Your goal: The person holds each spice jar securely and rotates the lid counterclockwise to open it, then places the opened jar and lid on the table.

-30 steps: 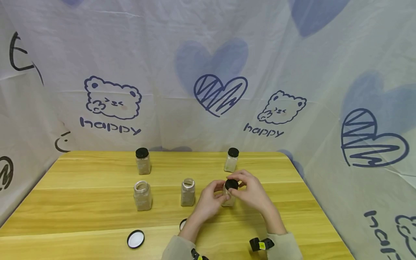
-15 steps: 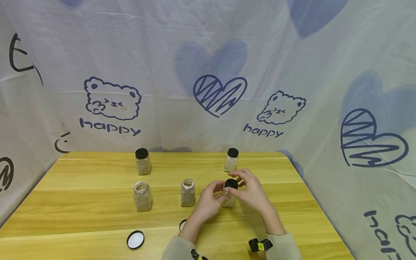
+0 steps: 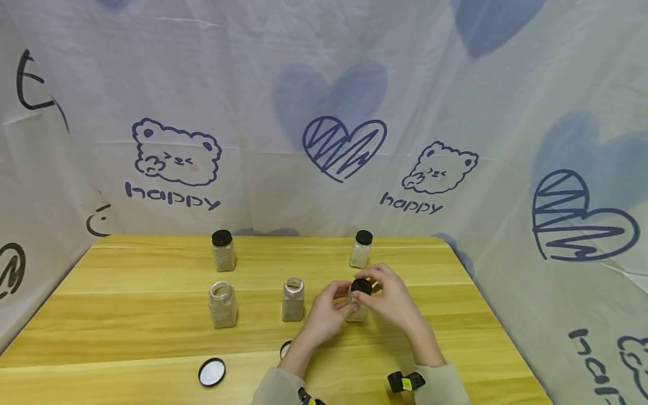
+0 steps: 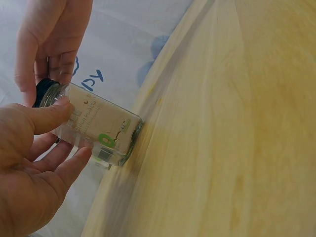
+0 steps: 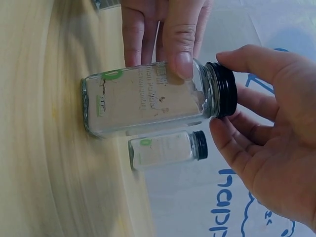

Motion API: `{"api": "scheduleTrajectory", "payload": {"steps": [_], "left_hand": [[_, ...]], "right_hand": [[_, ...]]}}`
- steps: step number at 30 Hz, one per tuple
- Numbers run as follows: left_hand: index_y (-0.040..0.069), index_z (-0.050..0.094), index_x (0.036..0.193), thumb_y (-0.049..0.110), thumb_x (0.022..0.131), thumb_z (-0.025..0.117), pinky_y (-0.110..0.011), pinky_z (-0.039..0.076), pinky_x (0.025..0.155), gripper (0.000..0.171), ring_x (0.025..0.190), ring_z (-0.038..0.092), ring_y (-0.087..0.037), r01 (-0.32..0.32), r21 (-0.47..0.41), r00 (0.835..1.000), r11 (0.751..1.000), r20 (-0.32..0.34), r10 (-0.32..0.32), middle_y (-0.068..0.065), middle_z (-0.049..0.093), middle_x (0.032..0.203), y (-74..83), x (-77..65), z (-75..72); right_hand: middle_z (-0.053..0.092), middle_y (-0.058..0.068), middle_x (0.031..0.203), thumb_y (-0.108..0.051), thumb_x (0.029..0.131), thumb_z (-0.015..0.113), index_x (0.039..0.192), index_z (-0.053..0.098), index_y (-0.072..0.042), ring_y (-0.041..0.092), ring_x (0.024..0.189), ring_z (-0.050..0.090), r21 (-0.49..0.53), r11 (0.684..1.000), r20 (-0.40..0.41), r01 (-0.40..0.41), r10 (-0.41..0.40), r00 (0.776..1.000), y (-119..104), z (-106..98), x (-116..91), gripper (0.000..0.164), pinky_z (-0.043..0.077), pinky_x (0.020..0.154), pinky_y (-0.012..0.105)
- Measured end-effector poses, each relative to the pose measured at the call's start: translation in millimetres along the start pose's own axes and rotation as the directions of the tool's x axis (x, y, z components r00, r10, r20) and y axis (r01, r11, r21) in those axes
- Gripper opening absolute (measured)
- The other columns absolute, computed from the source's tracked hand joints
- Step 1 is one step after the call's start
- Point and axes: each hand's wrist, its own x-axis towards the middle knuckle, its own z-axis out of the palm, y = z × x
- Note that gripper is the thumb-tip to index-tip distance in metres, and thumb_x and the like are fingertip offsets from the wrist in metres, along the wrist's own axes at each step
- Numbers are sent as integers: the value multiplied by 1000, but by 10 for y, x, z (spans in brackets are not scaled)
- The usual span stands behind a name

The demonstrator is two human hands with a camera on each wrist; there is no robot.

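Observation:
A square glass jar (image 5: 143, 98) of pale powder, with a printed label and green marks, stands on the table toward the right. My left hand (image 3: 326, 313) holds its body, thumb across the front and fingers behind. The black lid (image 5: 226, 90) sits on the jar's mouth, and my right hand (image 3: 395, 301) grips it at the rim between thumb and fingers. To the left of my left hand stands an uncapped jar (image 3: 292, 301). A black-rimmed lid (image 3: 285, 350), white inside up, lies partly hidden behind my left forearm.
Another uncapped jar (image 3: 223, 306) stands farther left, with an upturned lid (image 3: 211, 372) in front of it. Two capped jars, a left one (image 3: 223, 253) and a right one (image 3: 360, 251), stand near the back edge of the wooden table (image 3: 126, 315). A printed cloth (image 3: 263, 84) hangs behind.
My right fingers shift slightly around the lid, lifting off its far side and coming back to it. My left hand and the jar stay in place.

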Motion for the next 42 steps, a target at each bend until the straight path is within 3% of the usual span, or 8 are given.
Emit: {"api": "scheduleTrajectory", "payload": {"steps": [7,16,22,26,31,42], "left_hand": [[-2,58,138,1,96,74,-41,53,108,45,132,56,-35,3,-5,1000,1000,-5,-3,-20,61,136,-2,6,7],[-2,57,139,1,96,73,-42,52,109,46,132,56,-36,9,-1,1000,1000,-5,-9,-20,61,136,-1,5,10],[-1,58,138,2,97,72,-40,53,108,43,131,56,-34,3,6,1000,1000,0,-3,-18,61,135,2,-5,5],[-1,58,138,3,97,72,-40,54,108,43,131,57,-34,-2,3,1000,1000,1,2,-18,62,134,1,-6,5],[-1,58,138,3,97,73,-38,54,107,44,130,57,-33,-6,5,1000,1000,-2,6,-18,62,134,-1,-4,4],[-2,58,138,1,96,73,-38,54,107,44,132,56,-34,7,3,1000,1000,-3,-7,-19,61,137,4,3,9]], "right_hand": [[66,6,121,0,86,80,120,75,-7,27,109,65,-22,998,25,59,-59,998,-14,-14,-15,35,58,89,48],[65,8,130,4,85,77,125,73,-8,30,118,63,-7,996,60,92,-91,994,-34,-26,-23,41,57,99,48],[64,8,130,-8,89,82,127,72,-9,30,118,62,-5,999,25,51,-51,998,-42,-19,-19,40,57,96,49],[64,7,125,-11,88,84,126,72,-8,26,109,64,-13,1000,0,17,-17,1000,-40,-15,-13,40,59,90,44],[65,7,120,-11,87,85,123,72,-3,24,102,65,-15,1000,-2,-3,3,1000,-34,-12,-10,39,61,87,46],[66,6,120,-5,87,82,121,75,-6,25,106,64,-60,997,20,51,-50,999,-20,-10,-14,35,58,86,46]]}}
